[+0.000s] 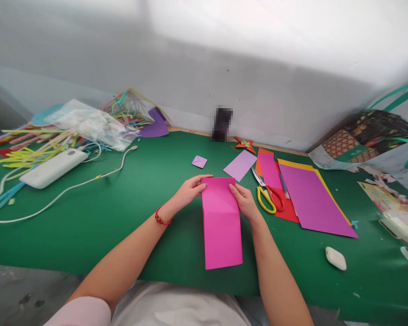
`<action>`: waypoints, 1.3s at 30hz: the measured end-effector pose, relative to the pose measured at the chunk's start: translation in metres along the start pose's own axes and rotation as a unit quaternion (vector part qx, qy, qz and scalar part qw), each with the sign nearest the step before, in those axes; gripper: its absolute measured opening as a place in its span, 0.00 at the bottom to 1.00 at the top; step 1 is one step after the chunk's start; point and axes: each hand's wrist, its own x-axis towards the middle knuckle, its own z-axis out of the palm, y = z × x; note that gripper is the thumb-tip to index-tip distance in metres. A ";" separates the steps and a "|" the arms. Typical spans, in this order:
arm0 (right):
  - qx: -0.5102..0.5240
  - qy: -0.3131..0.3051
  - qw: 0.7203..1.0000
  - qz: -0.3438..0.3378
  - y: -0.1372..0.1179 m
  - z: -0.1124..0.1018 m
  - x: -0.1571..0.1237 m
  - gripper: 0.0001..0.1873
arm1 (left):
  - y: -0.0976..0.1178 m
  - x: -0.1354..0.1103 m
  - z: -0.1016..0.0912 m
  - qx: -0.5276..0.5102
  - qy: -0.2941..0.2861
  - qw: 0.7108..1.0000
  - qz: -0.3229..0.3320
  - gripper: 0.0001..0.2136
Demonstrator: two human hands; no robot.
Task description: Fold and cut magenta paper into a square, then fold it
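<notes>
A long pink paper strip [221,226] lies on the green table [139,199] in front of me, its far end folded over. My left hand [189,190] pinches the far left corner of the fold, with a red bead bracelet on that wrist. My right hand [244,201] holds the right edge of the strip at the fold line, fingers closed on the paper.
Yellow-handled scissors [267,194] lie just right of my right hand, on a stack of purple, pink, red and yellow sheets [313,199]. A lilac square [240,165] and a small folded lilac piece [199,161] lie beyond. A white power bank [52,168] with cable, straws and a plastic bag sit far left. A white pebble-like object [336,258] lies at right.
</notes>
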 end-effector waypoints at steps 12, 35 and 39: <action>-0.029 -0.005 1.000 0.008 0.005 0.000 -0.001 0.20 | -0.004 0.001 0.007 0.058 0.048 0.997 0.027 0.17; -0.040 -0.037 0.998 0.033 -0.002 -0.004 -0.004 0.29 | -0.004 -0.002 0.003 0.124 0.017 0.990 0.058 0.14; -0.029 -0.079 0.994 0.066 0.000 -0.002 -0.005 0.26 | -0.002 -0.002 0.006 0.112 0.061 0.990 0.066 0.15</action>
